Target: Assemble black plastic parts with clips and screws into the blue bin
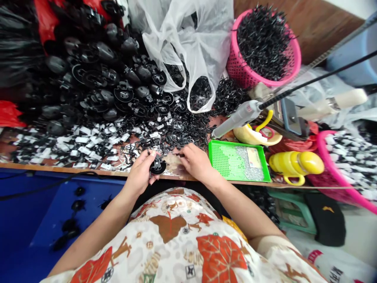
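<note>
My left hand (140,173) is closed around a black plastic part with a round base (158,166), held just above the bench's front edge. To its right, my right hand (193,160) has thumb and fingertips pinched together beside a heap of small black plastic pieces (188,129). Whatever lies between those fingertips is too small to make out. Small white-and-black clips (88,141) are spread over the bench left of my hands. Right of my right hand sits a green tray (225,161) with tiny clear or metallic pieces in it.
Larger black plastic parts (100,78) are piled at the back left. White plastic bags (194,47) and a pink basket (265,80) of black pieces stand behind. A grey power screwdriver (238,118) hangs at right, near a yellow bottle (294,162). A blue bin (59,220) is below left.
</note>
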`<move>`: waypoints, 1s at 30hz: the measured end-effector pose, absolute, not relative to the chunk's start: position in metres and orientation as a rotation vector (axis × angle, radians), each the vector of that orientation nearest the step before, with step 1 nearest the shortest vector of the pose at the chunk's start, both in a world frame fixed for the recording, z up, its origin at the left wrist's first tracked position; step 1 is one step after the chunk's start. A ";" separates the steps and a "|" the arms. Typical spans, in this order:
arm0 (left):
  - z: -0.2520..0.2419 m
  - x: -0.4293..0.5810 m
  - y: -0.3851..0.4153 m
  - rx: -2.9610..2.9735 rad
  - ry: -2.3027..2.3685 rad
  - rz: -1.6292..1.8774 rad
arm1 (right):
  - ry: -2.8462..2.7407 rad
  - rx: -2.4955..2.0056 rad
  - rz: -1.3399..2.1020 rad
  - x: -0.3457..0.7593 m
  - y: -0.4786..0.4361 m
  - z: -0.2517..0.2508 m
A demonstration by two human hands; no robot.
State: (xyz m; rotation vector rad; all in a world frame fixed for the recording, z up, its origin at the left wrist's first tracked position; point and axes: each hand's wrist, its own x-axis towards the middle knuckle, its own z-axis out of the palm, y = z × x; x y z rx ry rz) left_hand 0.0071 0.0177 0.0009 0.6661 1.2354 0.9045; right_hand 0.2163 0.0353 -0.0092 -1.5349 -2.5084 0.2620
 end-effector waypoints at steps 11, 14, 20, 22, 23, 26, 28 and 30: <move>-0.003 0.013 0.018 0.613 1.150 0.900 | -2.338 -1.631 0.453 0.219 0.010 -0.005; -0.001 0.012 0.018 0.593 1.116 0.888 | -2.385 -1.681 0.511 0.220 0.020 -0.005; 0.000 0.012 0.016 0.603 1.058 0.864 | -2.019 -1.555 0.790 0.219 0.029 0.009; -0.001 0.013 0.015 0.610 1.052 0.864 | -2.052 -1.353 0.763 0.216 0.028 0.023; -0.002 0.014 0.015 0.616 1.051 0.866 | -2.121 -1.255 0.732 0.213 0.027 0.030; -0.006 0.017 0.012 0.655 1.061 0.873 | -2.321 -1.129 0.629 0.206 0.026 0.040; -0.009 0.019 0.010 0.693 1.066 0.864 | -2.373 -1.146 0.600 0.202 0.027 0.040; -0.011 0.019 0.008 0.703 1.100 0.883 | -2.401 -1.166 0.598 0.201 0.028 0.037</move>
